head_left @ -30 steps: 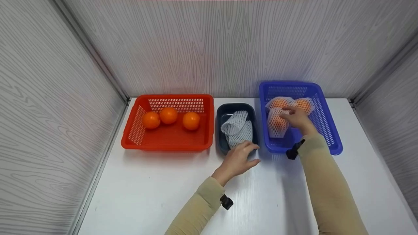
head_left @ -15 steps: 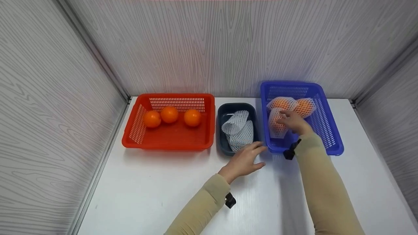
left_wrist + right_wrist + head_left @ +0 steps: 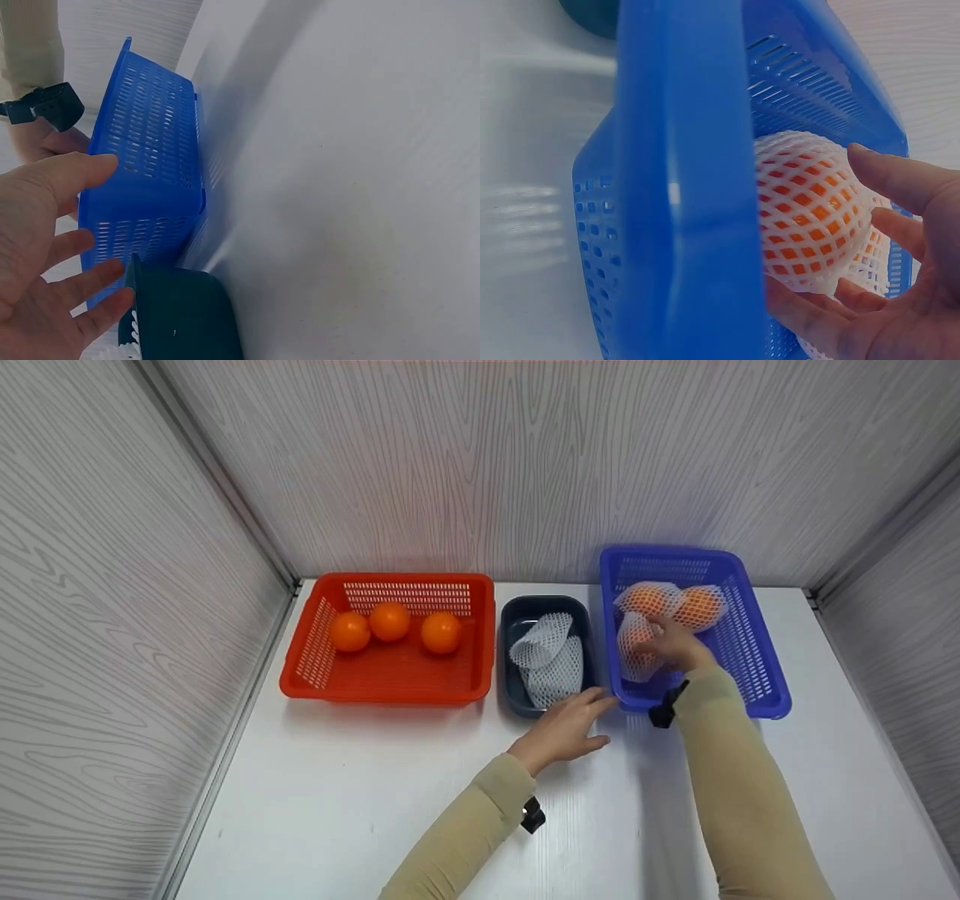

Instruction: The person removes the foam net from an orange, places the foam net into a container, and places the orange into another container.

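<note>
In the head view, my right hand (image 3: 675,649) reaches into the blue basket (image 3: 765,660). Its thumb and fingers lie around the front-left orange in a white foam net (image 3: 637,649). The right wrist view shows this netted orange (image 3: 806,217) close up, with fingers (image 3: 810,311) curving along its lower side. Two more netted oranges (image 3: 701,607) sit behind it. My left hand (image 3: 564,733) hovers, fingers spread and holding nothing, over the front edge of the dark teal tub (image 3: 514,690). White foam nets (image 3: 555,675) lie loose in that tub.
A red basket (image 3: 390,690) with three bare oranges (image 3: 440,632) stands on the left. All three containers stand in a row on the white table (image 3: 337,795), before a grey wood-grain wall (image 3: 420,472). Similar panels rise at both sides.
My right hand has lowered from above the front netted orange to close around it, and its net has tilted slightly. My left hand has drifted a little to the right.
</note>
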### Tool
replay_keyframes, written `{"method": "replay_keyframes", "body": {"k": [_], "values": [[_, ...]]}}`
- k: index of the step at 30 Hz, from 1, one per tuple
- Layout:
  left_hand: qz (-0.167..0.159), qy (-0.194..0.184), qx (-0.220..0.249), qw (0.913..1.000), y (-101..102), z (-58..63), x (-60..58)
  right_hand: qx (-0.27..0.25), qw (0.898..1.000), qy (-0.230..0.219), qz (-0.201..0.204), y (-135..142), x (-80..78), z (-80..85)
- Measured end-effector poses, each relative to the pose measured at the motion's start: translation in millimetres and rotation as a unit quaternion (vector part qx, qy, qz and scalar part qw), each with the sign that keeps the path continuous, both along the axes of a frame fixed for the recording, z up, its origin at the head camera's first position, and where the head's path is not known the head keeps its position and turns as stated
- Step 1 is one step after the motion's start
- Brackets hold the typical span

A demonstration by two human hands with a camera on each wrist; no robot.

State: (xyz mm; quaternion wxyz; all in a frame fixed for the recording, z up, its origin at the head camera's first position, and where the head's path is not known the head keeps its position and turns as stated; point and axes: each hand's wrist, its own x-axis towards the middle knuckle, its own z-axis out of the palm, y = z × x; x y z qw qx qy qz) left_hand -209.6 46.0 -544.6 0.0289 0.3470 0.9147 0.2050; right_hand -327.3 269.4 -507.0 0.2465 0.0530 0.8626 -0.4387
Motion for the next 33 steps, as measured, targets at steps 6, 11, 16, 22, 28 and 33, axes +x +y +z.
{"method": "replay_keyframes", "body": {"k": [6,11,16,22,28,33], "values": [[0.006,-0.011,-0.001,0.9999,4,0.5,-3.3,0.001,1.0,-0.026,-0.003,-1,-0.2,-1.4],[0.01,-0.063,0.056,0.9964,8,1.3,-8.5,0.01,0.999,-0.03,-0.025,-1,-0.5,-2.9],[0.028,-0.123,0.139,0.9822,9,-1.6,-13.9,0.021,0.999,-0.012,-0.03,-3,1.1,-4.4],[0.061,-0.212,0.258,0.9408,13,-6.1,-16.0,0.015,0.999,-0.014,-0.028,-3,4.1,-6.8],[0.123,-0.286,0.356,0.8812,20,-6.3,-16.1,0.004,1.0,-0.019,-0.021,-3,5.1,-9.1],[0.176,-0.344,0.438,0.8115,27,-6.0,-18.7,-0.008,0.999,-0.041,-0.016,-3,4.6,-12.2]]}}
